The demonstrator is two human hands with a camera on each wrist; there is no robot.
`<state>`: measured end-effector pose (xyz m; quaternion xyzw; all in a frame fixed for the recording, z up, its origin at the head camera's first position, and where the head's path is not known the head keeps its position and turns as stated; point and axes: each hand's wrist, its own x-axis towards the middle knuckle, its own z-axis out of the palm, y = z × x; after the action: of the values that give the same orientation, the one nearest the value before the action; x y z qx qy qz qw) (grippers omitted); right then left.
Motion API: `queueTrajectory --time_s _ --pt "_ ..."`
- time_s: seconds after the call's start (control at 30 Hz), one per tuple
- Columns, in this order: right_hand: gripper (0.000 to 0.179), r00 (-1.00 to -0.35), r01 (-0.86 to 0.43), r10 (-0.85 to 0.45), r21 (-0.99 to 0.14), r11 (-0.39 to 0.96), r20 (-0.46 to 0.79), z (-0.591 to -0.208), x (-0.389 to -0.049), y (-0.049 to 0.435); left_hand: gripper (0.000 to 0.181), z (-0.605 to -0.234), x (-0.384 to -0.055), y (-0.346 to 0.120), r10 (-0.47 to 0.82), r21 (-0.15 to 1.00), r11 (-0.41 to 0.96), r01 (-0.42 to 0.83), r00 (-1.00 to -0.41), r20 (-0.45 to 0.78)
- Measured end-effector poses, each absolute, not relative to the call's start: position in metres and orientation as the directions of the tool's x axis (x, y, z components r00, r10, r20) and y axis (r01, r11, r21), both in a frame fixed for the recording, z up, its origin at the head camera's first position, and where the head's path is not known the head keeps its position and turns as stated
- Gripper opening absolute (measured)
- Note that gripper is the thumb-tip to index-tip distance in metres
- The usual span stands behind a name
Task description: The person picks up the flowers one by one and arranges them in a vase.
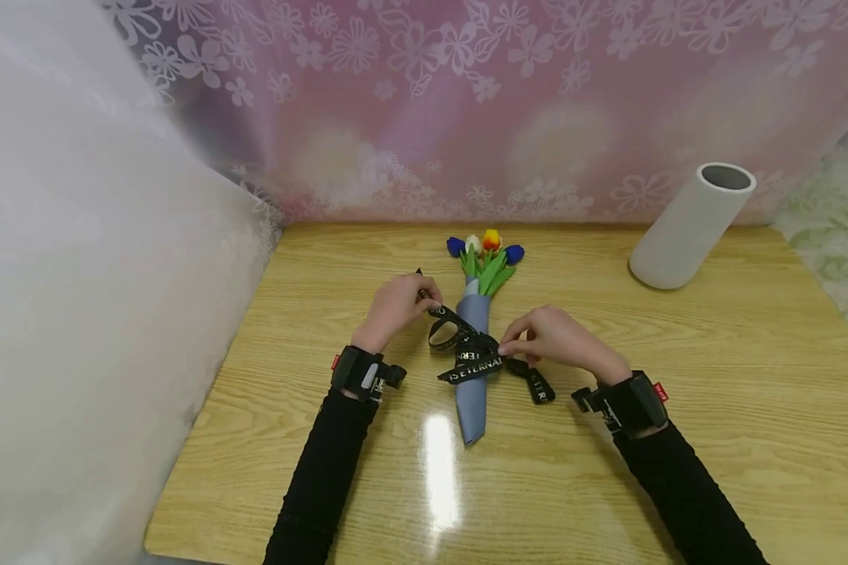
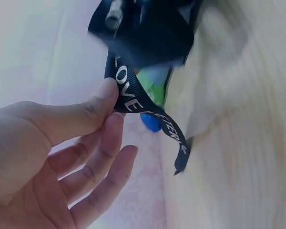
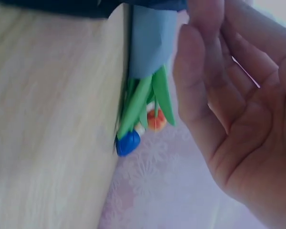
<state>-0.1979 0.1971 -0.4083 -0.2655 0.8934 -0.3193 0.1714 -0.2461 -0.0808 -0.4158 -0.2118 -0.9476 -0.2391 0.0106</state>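
Note:
A small bouquet of tulips [image 1: 492,263] in blue, white and orange-yellow lies on the table, its stems rolled in blue-grey wrapping paper [image 1: 473,408]. Round the middle of the wrap runs a black ribbon [image 1: 477,366] with white lettering, looped on the left side. My left hand [image 1: 399,308] pinches one end of it between thumb and forefinger; in the left wrist view the tail hangs past the fingertips [image 2: 112,88]. On the other side, my right hand [image 1: 554,337] pinches the ribbon at the wrap's right edge, and a tail lies below it on the table.
A tall white vase [image 1: 689,227] stands at the back right of the wooden table [image 1: 735,377]. Behind the table hangs a pink flowered curtain [image 1: 424,141], and white sheeting [image 1: 99,275] borders the left side.

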Motion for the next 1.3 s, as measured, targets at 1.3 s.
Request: queueTrajectory --time_s 1.3 --pt "0.015 -0.775 -0.585 -0.631 -0.432 0.687 0.046 -0.411 -0.192 0.187 0.014 -0.421 -0.243 -0.066 0.530 0.511 0.705 0.492 -0.844 0.081"
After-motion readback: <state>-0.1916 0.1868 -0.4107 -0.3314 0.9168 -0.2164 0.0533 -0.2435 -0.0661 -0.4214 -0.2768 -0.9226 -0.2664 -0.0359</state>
